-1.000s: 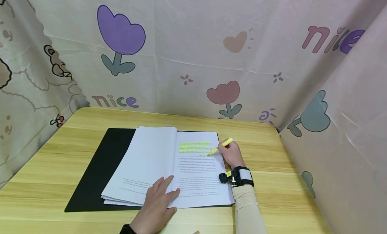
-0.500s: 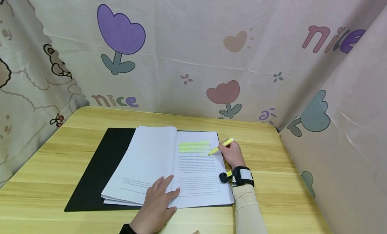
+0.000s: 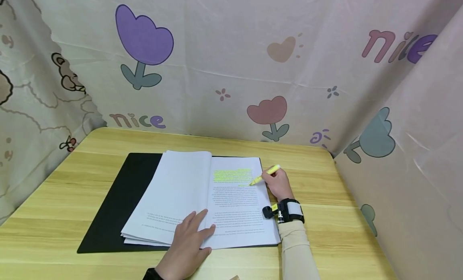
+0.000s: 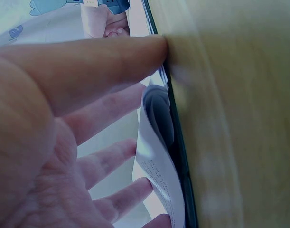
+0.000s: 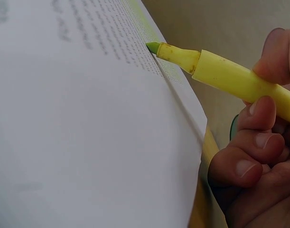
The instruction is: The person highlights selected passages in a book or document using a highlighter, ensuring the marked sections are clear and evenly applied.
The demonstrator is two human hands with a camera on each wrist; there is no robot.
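Observation:
A yellow highlighter point(image 3: 265, 175) is pinched between the thumb and fingers of my right hand point(image 3: 280, 185). Its green-yellow chisel tip point(image 5: 153, 47) meets the printed page point(image 3: 236, 215), just below several lines marked in yellow point(image 3: 232, 176). The other fingers point(image 5: 253, 164) curl beneath the barrel. My left hand point(image 3: 186, 244) rests with spread, fairly straight fingers across the near end of the fold, on the turned-over sheets point(image 3: 173, 187) and the right page. In the left wrist view, the left thumb point(image 4: 111, 61) lies by the near edge, where the sheets curve up.
Beneath the papers lies a black folder or mat point(image 3: 108, 223), showing mostly at the left. The wooden table point(image 3: 325, 239) runs back to a printed curtain point(image 3: 217, 50), which also hangs at both sides. A small brown corner point(image 3: 234, 278) peeks in at the bottom edge.
My right hand and the highlighter have shifted very slightly to the right along the text line, then hold nearly still. The left hand stays in place.

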